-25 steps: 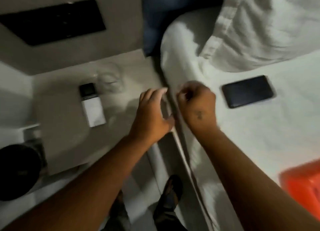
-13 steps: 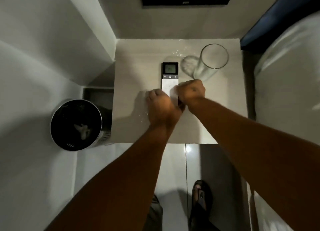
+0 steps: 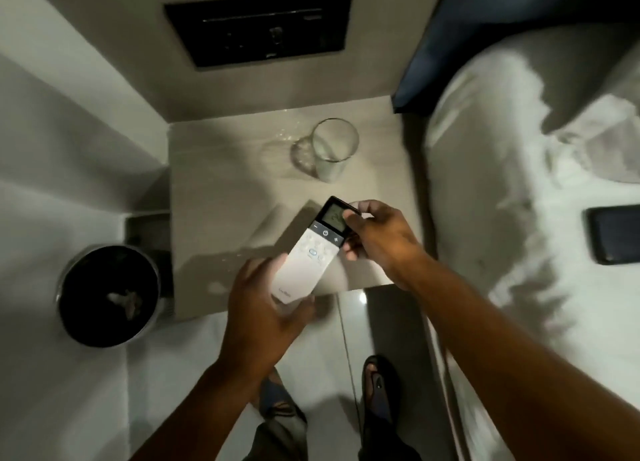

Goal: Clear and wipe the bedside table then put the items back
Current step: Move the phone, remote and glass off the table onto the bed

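A white remote control (image 3: 310, 253) with a dark screen end is lifted off the beige bedside table (image 3: 221, 190), tilted over its front edge. My left hand (image 3: 266, 308) cups its lower white end. My right hand (image 3: 377, 239) pinches its dark screen end between thumb and fingers. An empty clear drinking glass (image 3: 334, 149) stands upright near the back of the table, apart from both hands. A few water drops lie on the tabletop beside the glass.
A black round bin (image 3: 107, 296) stands on the floor left of the table. The bed with white sheets (image 3: 519, 218) is on the right, with a dark phone (image 3: 613, 234) lying on it. A black switch panel (image 3: 259, 26) sits on the wall behind.
The remote lay flat on the table with both hands closing on it; now both hands hold it raised and tilted. The view turned from the bed to the table.
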Motion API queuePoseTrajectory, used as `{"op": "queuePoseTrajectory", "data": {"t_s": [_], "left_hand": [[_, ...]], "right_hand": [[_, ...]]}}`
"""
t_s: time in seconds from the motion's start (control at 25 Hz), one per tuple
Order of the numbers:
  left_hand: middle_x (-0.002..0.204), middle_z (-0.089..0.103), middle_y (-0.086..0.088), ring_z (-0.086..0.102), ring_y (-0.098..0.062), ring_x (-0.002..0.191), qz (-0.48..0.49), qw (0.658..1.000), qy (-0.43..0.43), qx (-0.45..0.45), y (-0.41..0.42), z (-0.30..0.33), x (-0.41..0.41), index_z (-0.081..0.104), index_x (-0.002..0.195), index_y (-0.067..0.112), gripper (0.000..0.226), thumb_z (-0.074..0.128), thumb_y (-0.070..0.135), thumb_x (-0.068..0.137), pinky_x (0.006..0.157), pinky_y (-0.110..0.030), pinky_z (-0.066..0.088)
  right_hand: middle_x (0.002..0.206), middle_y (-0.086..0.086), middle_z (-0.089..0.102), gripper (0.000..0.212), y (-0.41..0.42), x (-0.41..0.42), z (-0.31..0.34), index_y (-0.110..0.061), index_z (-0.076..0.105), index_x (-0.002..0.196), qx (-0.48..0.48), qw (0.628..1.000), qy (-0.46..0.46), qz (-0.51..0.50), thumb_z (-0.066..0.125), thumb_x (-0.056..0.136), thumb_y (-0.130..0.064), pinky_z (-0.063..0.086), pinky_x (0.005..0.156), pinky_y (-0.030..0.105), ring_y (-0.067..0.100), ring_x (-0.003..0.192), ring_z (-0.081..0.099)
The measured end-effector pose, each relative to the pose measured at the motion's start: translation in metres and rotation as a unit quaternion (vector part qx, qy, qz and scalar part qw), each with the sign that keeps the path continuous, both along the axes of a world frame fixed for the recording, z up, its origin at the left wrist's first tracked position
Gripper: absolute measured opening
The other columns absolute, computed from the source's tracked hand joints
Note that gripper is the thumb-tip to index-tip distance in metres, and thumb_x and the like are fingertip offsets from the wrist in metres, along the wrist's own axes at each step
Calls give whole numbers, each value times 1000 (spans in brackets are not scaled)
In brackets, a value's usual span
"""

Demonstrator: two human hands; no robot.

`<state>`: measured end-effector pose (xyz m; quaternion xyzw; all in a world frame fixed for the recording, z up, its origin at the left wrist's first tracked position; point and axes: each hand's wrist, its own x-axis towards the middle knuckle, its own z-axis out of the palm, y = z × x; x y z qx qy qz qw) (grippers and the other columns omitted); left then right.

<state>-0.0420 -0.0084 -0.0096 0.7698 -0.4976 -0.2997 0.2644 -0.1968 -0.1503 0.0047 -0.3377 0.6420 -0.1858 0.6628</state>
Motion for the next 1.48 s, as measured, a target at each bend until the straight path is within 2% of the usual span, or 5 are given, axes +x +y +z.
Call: {"op": "queuePoseTrajectory", "data": {"t_s": [0.44,0.72,0.92,1.16,1.48], "left_hand": [[116,71,-6,63,-25,108,-310,938,78,-134,-67,70,-277,69,122,8,62,82,25,63,98,-18,40],[120,68,-1,53,-22,114,-350,928,21,-122,-75,54,-322,65,128,11,69,86,35,67,94,-22,40],[122,64,-3,56,-19,117,-239,962,76,-109,-80,48,-241,64,127,12,70,81,49,70,98,-17,42],[112,70,-6,69,-15,91,56,992,54,96,-104,-10,-55,64,120,8,59,87,32,72,80,-9,47],[125,64,-10,64,-26,110,56,996,69,7,-160,-56,7,55,128,8,79,92,28,61,93,-29,52]], "right_hand": [[76,16,71,13,67,-346,112,-4,71,88,-42,939,125,-319,60,95,-5,60,69,33,24,66,65],[92,18,77,5,57,-388,92,-15,78,81,-56,916,281,-281,76,81,-19,60,88,45,28,81,73],[97,4,71,21,38,-301,113,-16,74,103,-246,808,525,-104,70,83,-22,40,80,19,17,81,63],[81,-1,70,15,5,-79,5,-21,69,89,-253,948,185,43,73,77,-14,57,76,33,21,74,69],[62,1,59,15,-69,25,-77,-16,52,83,-221,947,226,53,51,95,-9,46,52,18,7,53,58]]}}
